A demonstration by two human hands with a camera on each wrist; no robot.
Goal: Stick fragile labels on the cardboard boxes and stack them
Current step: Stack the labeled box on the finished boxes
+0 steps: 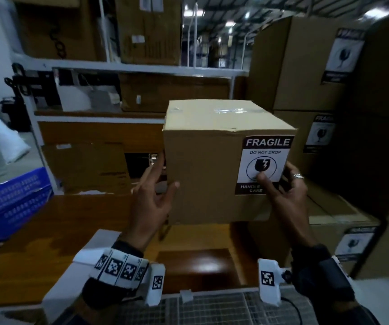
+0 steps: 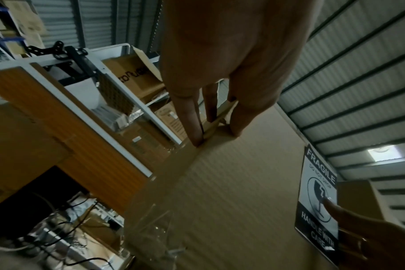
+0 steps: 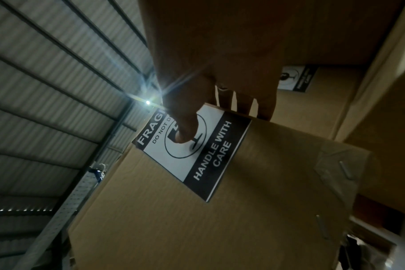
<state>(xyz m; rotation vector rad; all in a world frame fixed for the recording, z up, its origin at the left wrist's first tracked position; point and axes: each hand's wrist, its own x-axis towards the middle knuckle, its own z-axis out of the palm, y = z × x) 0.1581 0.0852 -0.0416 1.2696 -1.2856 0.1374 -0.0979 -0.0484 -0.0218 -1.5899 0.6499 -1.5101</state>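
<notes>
She has the cardboard box (image 1: 214, 165) lifted off the wooden counter (image 1: 48, 231), in the middle of the head view, with the fragile label (image 1: 265, 164) already on its front face at the right. Her left hand (image 1: 152, 198) clasps the box's left edge, thumb on the front, fingers stretched along the side; her right hand (image 1: 285, 191) grips the right edge, fingers wrapped behind and thumb pressed on the label's glass symbol. The carry to the stack of labelled boxes (image 1: 306, 73), at the right of the frame, looks to be the step in hand. To do it well I'd keep both sides squeezed evenly, the box level, and set it down with the label facing outward like the others. Only the head view shows the stack and the taped top. The right wrist view alone shows the staples (image 3: 344, 169) in the box's underside, and the left wrist view shows fingertips (image 2: 197, 140) hooked on the corner.
</notes>
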